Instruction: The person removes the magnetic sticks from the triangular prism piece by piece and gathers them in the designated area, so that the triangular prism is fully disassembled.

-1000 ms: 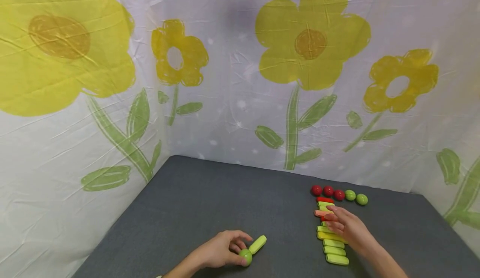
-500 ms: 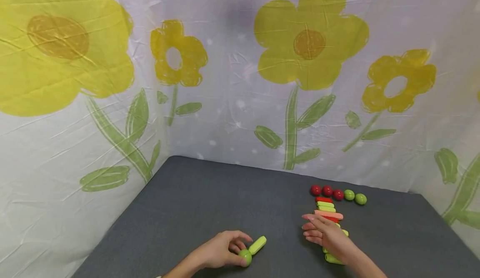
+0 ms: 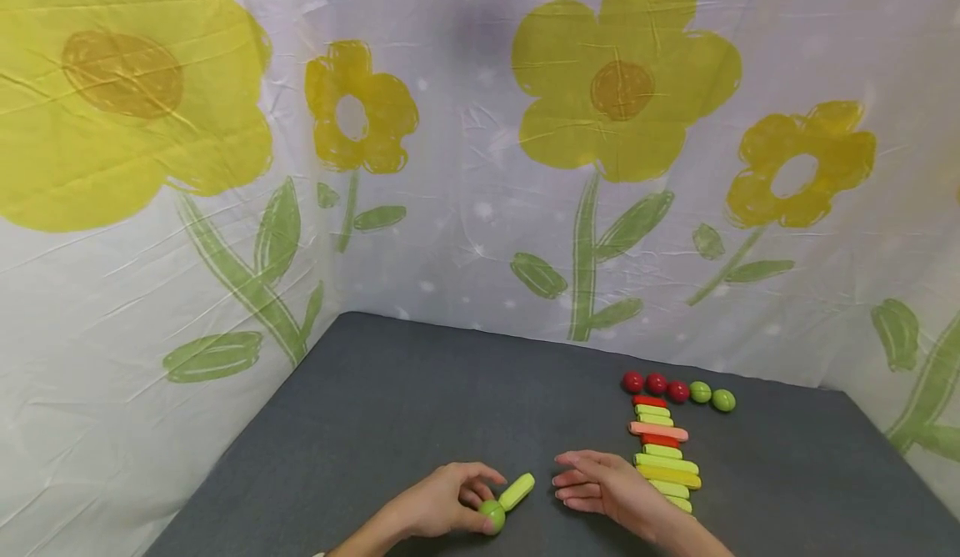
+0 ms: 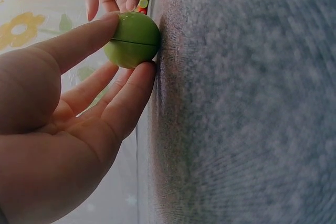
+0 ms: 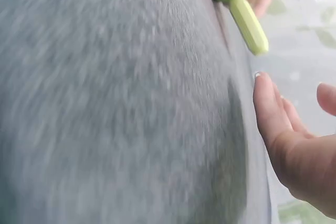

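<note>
My left hand (image 3: 444,500) holds a green ball (image 3: 492,516) between thumb and fingers, low over the dark table. In the left wrist view a seam runs across the ball (image 4: 133,40). A pale yellow-green faceted stick (image 3: 517,491) points away from the ball, end against it; whether the two are joined I cannot tell. My right hand (image 3: 611,494) holds nothing and hovers with extended fingers to the right of the stick. From the right wrist view, its fingertips point toward the stick's (image 5: 249,25) free end, with a gap between.
On the right lies a column of several short sticks, including a yellow stick (image 3: 667,477) and a salmon stick (image 3: 658,432). My right forearm hides the column's near end. Beyond it sit red balls (image 3: 656,383) and green balls (image 3: 700,391). A flower-printed curtain (image 3: 465,207) borders the dark table (image 3: 450,390).
My right hand has moved left and nearer from above the column of sticks to beside the single stick, uncovering most of the column. The left hand has kept its place on the ball.
</note>
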A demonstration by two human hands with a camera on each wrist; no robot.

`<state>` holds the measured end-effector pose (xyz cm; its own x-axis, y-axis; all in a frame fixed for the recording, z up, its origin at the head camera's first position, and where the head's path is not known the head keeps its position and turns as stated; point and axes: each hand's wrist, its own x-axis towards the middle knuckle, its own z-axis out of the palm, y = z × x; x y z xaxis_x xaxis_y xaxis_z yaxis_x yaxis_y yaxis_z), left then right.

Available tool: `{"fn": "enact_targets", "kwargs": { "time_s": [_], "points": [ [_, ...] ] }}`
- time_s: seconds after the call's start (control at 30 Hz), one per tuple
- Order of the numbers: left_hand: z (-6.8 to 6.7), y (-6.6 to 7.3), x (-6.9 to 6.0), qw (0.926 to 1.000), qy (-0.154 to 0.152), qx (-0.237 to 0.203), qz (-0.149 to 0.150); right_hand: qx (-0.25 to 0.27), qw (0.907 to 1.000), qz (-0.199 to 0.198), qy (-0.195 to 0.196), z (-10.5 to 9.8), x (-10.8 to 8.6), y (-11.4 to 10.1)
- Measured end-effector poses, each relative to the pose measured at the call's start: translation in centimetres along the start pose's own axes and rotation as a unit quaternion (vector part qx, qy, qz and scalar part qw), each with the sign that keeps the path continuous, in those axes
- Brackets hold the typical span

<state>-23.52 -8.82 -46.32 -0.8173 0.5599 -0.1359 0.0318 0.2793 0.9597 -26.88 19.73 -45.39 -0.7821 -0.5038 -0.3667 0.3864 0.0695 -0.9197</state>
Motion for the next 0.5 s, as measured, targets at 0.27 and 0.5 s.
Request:
{"fn": "enact_targets", "kwargs": {
  "time_s": [0.27, 0.5],
  "points": [
    [-0.1, 0.1, 0.0, 0.9999, -0.006, -0.005, -0.007, 0.013, 0.9997, 0.020, 0.005, 2.4, 1.1, 0.9],
    [-0.2, 0.1, 0.0, 0.9998, -0.014, -0.007, -0.013, 0.053, 0.9982, 0.027, -0.004, 3.7, 1.6, 1.6]
  ]
}}
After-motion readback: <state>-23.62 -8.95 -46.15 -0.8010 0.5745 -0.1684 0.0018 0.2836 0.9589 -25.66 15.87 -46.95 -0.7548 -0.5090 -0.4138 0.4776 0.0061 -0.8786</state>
